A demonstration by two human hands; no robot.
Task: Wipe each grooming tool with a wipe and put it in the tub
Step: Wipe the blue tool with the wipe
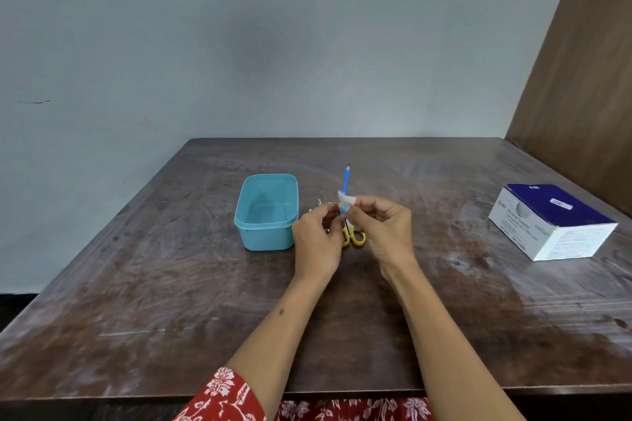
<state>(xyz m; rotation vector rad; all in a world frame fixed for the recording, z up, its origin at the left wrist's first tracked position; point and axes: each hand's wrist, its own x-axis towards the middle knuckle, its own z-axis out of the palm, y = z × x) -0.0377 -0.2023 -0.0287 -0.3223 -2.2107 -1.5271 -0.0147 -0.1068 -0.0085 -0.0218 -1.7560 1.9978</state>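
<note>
Nearest the camera, a red flowered sleeve (222,393) led up the forearms to two hands meeting over the dark wooden table (171,301). The left hand (316,243) pinched the lower end of a slim blue tool (346,181), fingers curled round it, while the right hand (383,229) pinched a small white wipe (346,197) folded about the shaft. To do this step well, the wipe probably ought to be drawn the whole length toward the pointed tip, the tool turned between strokes and the point kept away from the fingers. Under the hands lay yellow-handled scissors (355,237), seemingly unwiped. Just left stood the open blue tub (266,236), apparently holding nothing. Far right sat a white and blue box (554,222) marked "BD"; its smaller print was too blurred to read.
</note>
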